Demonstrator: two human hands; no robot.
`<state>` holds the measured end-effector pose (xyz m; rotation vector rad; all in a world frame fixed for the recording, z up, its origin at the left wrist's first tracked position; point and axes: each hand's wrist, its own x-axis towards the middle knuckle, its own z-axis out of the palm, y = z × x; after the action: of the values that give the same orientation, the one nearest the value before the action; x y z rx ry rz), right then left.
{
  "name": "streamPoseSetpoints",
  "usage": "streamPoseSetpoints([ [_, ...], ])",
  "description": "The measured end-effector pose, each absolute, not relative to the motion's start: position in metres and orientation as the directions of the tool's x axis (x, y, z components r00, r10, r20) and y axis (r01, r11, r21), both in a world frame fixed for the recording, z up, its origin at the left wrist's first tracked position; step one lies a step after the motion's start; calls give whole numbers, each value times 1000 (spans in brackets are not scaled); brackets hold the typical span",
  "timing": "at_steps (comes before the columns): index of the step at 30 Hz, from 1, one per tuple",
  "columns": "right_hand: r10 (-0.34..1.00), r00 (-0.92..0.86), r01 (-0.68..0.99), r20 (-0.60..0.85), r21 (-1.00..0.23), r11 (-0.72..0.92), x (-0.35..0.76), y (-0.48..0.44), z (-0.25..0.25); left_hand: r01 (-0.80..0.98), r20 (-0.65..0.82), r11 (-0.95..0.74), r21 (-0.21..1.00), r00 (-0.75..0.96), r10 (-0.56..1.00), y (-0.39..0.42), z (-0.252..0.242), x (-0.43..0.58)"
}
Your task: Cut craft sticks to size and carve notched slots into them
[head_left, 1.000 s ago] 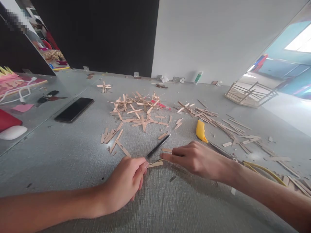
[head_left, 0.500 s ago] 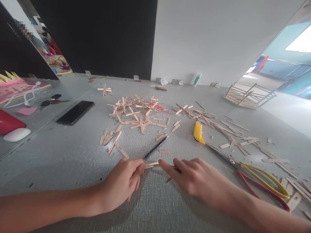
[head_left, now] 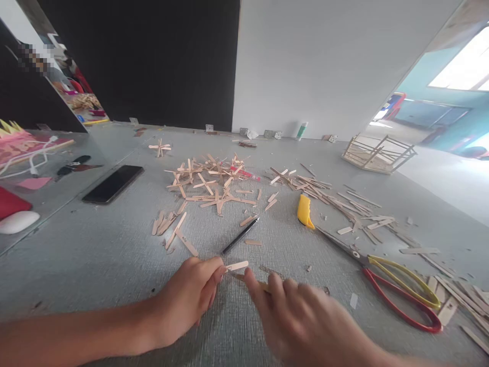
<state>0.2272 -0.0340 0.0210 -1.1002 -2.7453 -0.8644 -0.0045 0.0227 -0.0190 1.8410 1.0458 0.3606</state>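
Note:
My left hand [head_left: 191, 293] is closed, pinching a short craft stick [head_left: 239, 265] whose rounded end points right. My right hand [head_left: 296, 311] is closed around what looks like a craft knife [head_left: 237, 276], with a thin blade and a yellowish part showing by the fingers. The index finger stretches along it, and the blade's tip meets the underside of the stick close to my left fingertips. Just beyond the hands lies a black pen [head_left: 240, 235], and a short stick piece [head_left: 253, 242] rests beside it.
Crossed craft sticks [head_left: 217, 183] spread over the middle of the table. Scissors [head_left: 401, 293] with red and yellow handles and a yellow cutter [head_left: 304, 210] lie to the right. A phone [head_left: 113, 184] is at left. A stick frame [head_left: 378, 154] stands at back right.
My right hand has drawn back toward me, and the blade now shows below the stick. More of the stick's rounded end is exposed. The view has shifted slightly.

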Motion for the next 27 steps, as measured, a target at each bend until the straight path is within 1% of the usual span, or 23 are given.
streamPoseSetpoints([
  [2, 648, -686, 697, 330, 554, 455, 208, -48, 18, 508, -179, -185, 841, 585, 791, 23, -20, -4],
  [3, 656, -656, 723, 374, 562, 402, 202, -51, 16, 513, -181, -185, 838, 582, 793, 23, -20, -4],
  [4, 655, -642, 735, 400, 563, 377, 199, -51, 15, 519, -186, -182, 835, 577, 795, 23, -20, -4],
  [5, 650, -643, 739, 404, 552, 387, 200, -49, 13, 527, -193, -176, 832, 572, 797, 23, -19, -4],
  [7, 635, -700, 699, 326, 493, 518, 213, -39, 11, 541, -213, -164, 825, 565, 797, 23, -18, -3],
  [10, 560, -804, 595, 202, 303, 745, 249, -10, 8, 551, -229, -164, 819, 575, 785, 23, -14, -2],
  [11, 528, -826, 563, 196, 241, 791, 261, 2, 6, 550, -233, -168, 818, 584, 778, 23, -13, -1],
  [12, 515, -843, 537, 158, 178, 825, 271, 13, 5, 550, -235, -172, 817, 591, 772, 23, -11, -1],
  [13, 485, -865, 499, 127, 141, 855, 279, 24, 5, 548, -235, -176, 817, 597, 767, 23, -10, -1],
  [15, 435, -896, 444, 93, 121, 888, 287, 40, 6, 547, -234, -182, 817, 604, 762, 23, -8, -1],
  [18, 432, -896, 444, 106, 167, 880, 280, 37, 11, 547, -218, -196, 814, 600, 769, 23, -9, -2],
  [21, 505, -851, 525, 146, 278, 804, 254, 2, 16, 543, -190, -221, 810, 600, 777, 22, -15, -3],
  [22, 553, -810, 584, 195, 356, 729, 244, -12, 17, 541, -178, -229, 809, 597, 782, 22, -17, -3],
  [24, 597, -735, 670, 320, 480, 567, 226, -35, 17, 541, -168, -227, 810, 585, 793, 22, -22, -3],
  [26, 635, -705, 694, 316, 492, 526, 218, -43, 18, 545, -187, -194, 815, 566, 803, 22, -23, -2],
  [27, 643, -709, 691, 292, 470, 549, 220, -40, 18, 547, -207, -171, 820, 560, 802, 22, -22, -2],
])
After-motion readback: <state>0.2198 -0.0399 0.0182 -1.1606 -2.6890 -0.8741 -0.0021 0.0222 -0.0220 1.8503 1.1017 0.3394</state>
